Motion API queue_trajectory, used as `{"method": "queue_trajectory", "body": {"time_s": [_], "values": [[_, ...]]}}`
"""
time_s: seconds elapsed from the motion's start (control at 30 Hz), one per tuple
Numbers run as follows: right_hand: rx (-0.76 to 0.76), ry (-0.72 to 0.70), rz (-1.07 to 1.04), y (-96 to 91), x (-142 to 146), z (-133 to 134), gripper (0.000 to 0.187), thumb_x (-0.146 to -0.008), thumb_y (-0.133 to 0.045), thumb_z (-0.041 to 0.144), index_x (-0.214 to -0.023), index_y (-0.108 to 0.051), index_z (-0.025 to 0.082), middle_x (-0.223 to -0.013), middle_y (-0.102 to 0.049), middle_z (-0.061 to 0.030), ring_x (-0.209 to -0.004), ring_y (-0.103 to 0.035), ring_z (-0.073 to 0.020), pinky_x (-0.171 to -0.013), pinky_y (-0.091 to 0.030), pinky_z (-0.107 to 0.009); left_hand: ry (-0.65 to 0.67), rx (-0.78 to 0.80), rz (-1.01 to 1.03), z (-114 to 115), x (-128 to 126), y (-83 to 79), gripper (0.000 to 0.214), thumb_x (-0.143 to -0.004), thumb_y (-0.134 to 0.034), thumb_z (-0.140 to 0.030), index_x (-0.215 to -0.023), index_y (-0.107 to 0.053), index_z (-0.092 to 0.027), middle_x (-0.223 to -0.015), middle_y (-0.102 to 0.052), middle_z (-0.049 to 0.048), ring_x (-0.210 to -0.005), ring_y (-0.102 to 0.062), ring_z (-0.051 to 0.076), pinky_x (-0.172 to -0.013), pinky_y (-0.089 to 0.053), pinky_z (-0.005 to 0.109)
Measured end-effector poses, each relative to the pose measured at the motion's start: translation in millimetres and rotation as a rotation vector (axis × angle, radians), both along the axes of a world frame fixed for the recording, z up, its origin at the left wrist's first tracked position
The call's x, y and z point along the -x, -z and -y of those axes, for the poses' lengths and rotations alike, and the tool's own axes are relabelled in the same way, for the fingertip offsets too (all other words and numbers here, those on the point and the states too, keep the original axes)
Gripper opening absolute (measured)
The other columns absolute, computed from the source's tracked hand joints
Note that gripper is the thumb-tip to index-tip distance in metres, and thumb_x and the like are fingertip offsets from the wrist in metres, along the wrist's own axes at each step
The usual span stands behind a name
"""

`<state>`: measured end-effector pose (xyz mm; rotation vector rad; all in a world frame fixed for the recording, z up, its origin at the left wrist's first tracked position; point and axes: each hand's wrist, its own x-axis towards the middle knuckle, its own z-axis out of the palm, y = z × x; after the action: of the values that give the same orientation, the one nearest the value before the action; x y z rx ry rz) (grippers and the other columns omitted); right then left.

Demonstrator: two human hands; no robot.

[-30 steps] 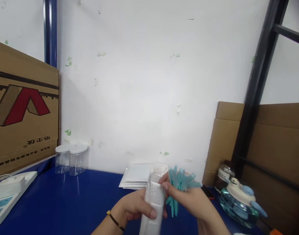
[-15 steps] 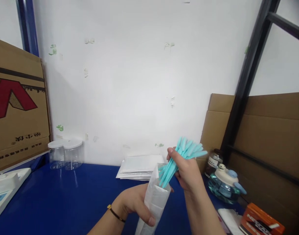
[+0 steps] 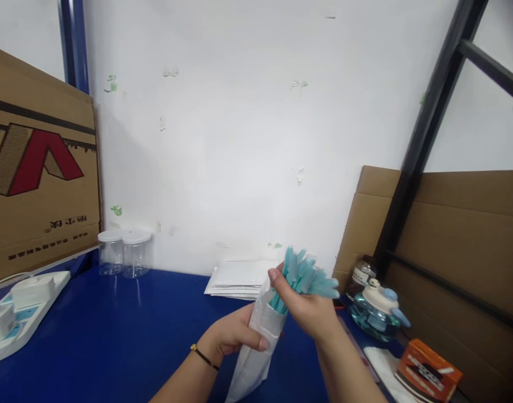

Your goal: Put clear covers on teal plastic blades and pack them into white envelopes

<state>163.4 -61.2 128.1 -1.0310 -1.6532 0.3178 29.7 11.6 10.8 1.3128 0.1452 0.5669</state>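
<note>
— Right hand (image 3: 310, 313) and teal sticks (image 3: 304, 274) have come closer to the mouth of the white pouch (image 3: 252, 364) since half a second ago; I see less stick between grip and opening now. How is that hand set?

— Closed round the bundle: I have the thumb on its near side, the other fingers largely hidden behind. The sticks fan out above the pouch; their lower parts enter its mouth, the tips concealed within.

— And the left hand (image 3: 235, 336)?

— Wrapped about the pouch itself, thumb across the front, fingers mostly out of my sight. The pouch leans, mouth up and to the right. A dark bracelet (image 3: 206, 358) circles the wrist to its left.

— Surroundings, relative to the pouch?

— Behind it, a stack of flat white packets (image 3: 239, 274). Well to its left, two clear jars with white lids (image 3: 136, 257) and, farther out, a power strip (image 3: 38, 316). To its right, a brown bottle (image 3: 360, 277), a teal bottle with a cream top (image 3: 376, 319) and an orange box (image 3: 428, 369). Beneath it, a blue tabletop (image 3: 134, 336).
</note>
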Motion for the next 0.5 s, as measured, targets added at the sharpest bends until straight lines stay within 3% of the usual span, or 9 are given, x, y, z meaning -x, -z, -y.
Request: {"method": "queue_trajectory", "body": {"time_s": [0.13,0.23,0.37,0.5], "values": [[0.107,0.072,0.111,10.3,4,-13,0.028,-0.076,-0.057,0.037,-0.057,-0.05,0.017,-0.049,-0.047,0.0038,-0.046,-0.042,-0.0095,-0.047,-0.037,-0.022,0.011,0.006,0.074,8,8,6.5,0.059,-0.057,-0.077,-0.026,-0.111,-0.058,-0.014,-0.106,-0.062,0.0109,-0.099,-0.056,0.026,-0.088,-0.038,0.036],[0.151,0.128,0.106,17.2,2,-27,0.028,-0.073,-0.06,0.039,-0.058,-0.052,0.017,-0.052,-0.05,0.0026,-0.048,-0.044,-0.0102,-0.049,-0.038,-0.023,-0.058,-0.021,0.079,11,14,13.3,0.063,-0.058,-0.077,-0.023,-0.116,-0.054,-0.016,-0.116,-0.059,0.0113,-0.108,-0.053,0.029,-0.093,-0.036,0.04],[0.258,0.009,0.089,15.4,-5,-38,0.024,-0.069,-0.065,0.038,-0.067,-0.061,0.014,-0.064,-0.06,-0.0016,-0.059,-0.052,-0.0133,-0.054,-0.042,-0.024,-0.168,-0.003,0.041,7,17,25.9,0.061,-0.06,-0.077,-0.021,-0.116,-0.053,-0.018,-0.106,-0.063,0.0081,-0.097,-0.057,0.024,-0.086,-0.04,0.036],[0.489,-0.155,0.075,1.1,-14,-52,0.027,-0.064,-0.071,0.038,-0.077,-0.065,0.014,-0.072,-0.064,-0.0034,-0.064,-0.056,-0.0148,-0.05,-0.044,-0.023,-0.19,0.189,0.044,4,15,34.2,0.052,-0.062,-0.075,-0.025,-0.11,-0.056,-0.015,-0.096,-0.066,0.009,-0.086,-0.062,0.023,-0.081,-0.044,0.035]]}}
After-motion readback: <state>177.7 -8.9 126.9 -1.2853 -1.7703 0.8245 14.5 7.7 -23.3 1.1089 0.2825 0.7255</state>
